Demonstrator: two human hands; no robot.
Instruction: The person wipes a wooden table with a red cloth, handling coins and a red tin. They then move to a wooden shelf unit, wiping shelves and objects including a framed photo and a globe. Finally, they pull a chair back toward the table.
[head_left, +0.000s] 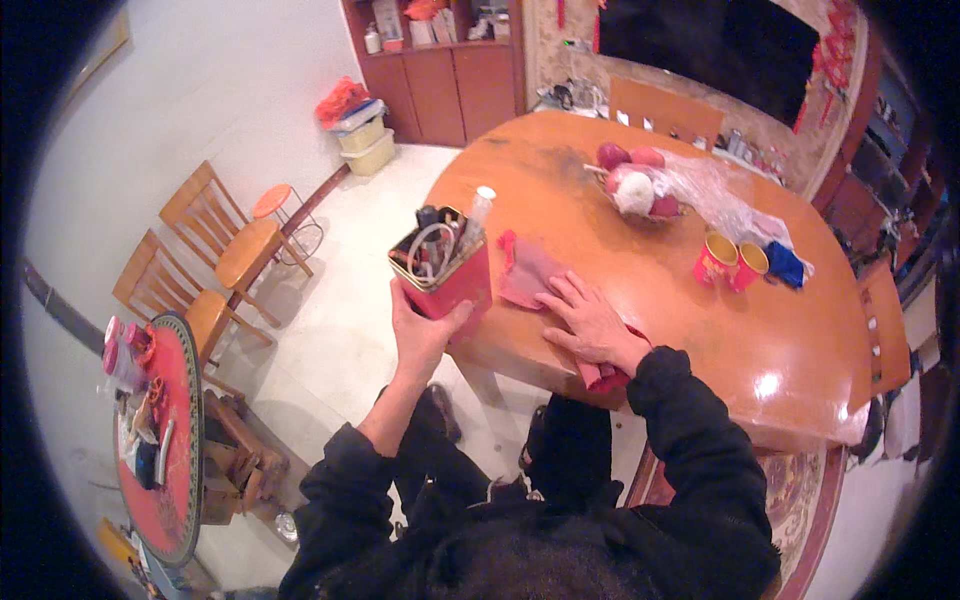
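My left hand (427, 330) grips a red square tin (450, 292) at the near left edge of the wooden table (720, 352). The tin is open at the top and crowded with small items, among them a looped white cable (421, 251) and a clear bottle with a white cap (481, 206). Flat on the table, with its fingers spread, my right hand (585, 319) presses on a pinkish-red cloth (529, 274). Part of the cloth bunches up under the palm and wrist, near the table's edge.
Farther back on the table are a basket of fruit (637, 187), clear plastic wrapping (720, 195), two red paper cups (716, 259) and a blue cloth-like item (785, 264). To the left stand wooden chairs (247, 247), an orange stool (271, 201) and a round red-topped table (176, 450).
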